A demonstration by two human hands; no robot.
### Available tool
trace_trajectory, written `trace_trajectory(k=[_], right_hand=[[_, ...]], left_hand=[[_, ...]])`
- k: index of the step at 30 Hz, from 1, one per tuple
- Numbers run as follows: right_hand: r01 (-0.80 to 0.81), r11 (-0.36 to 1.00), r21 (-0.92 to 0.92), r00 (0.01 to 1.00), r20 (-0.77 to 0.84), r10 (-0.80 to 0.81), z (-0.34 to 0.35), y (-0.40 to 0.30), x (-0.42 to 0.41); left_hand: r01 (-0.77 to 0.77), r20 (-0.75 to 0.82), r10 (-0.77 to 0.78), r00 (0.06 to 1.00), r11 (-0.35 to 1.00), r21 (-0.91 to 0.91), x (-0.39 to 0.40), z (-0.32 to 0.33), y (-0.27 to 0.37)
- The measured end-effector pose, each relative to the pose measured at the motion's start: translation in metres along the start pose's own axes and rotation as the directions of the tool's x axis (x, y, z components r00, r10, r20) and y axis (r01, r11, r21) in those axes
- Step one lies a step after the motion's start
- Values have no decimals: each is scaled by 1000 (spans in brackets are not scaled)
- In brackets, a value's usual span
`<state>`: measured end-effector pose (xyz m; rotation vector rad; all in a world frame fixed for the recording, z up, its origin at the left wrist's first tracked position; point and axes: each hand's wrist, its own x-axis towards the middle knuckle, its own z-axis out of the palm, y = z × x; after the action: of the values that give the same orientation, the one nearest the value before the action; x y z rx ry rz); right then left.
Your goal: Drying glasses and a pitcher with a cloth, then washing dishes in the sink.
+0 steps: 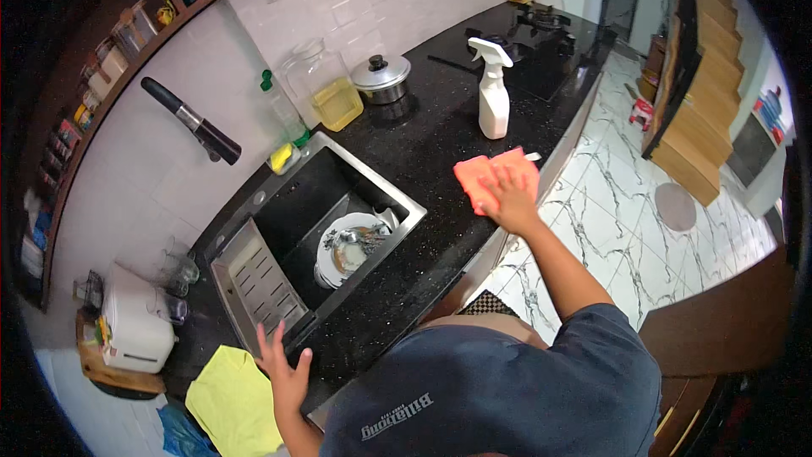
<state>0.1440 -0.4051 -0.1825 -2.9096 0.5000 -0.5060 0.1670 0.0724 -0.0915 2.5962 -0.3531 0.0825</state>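
Note:
My right hand [509, 198] lies flat with spread fingers on a folded orange-pink cloth [472, 176], pressing it to the black speckled countertop [406, 266] close to its front edge. Just beyond the cloth stands a white spray bottle [493, 108], upright. My left hand [283, 365] is raised with its fingers apart and holds nothing; it is near the front left corner of the sink [415, 212]. Beside it a yellow-green cloth [235, 393] hangs or lies at the counter's left end. Patterned plates [327, 254] with cutlery sit in the sink.
A slotted metal tray [266, 285] covers the sink's left part, with a black faucet [190, 120] above. Behind stand a dish soap bottle [282, 111], a glass jar of yellow liquid [336, 101] and a lidded pot [380, 79]. A gas hob [526, 63] lies farther right, glasses [177, 266] at left.

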Motion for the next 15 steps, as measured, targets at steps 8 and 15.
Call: trace_trajectory(k=[8,15], right_hand=[[290,954,70,939,171,-298,-10,50,32],[399,890,219,860,247,-446,-9,30,66]], left_hand=[[29,26,-29,999,1000,-11,16,35,86],[1,-21,-4,1000,988,-154,24,33,98]])
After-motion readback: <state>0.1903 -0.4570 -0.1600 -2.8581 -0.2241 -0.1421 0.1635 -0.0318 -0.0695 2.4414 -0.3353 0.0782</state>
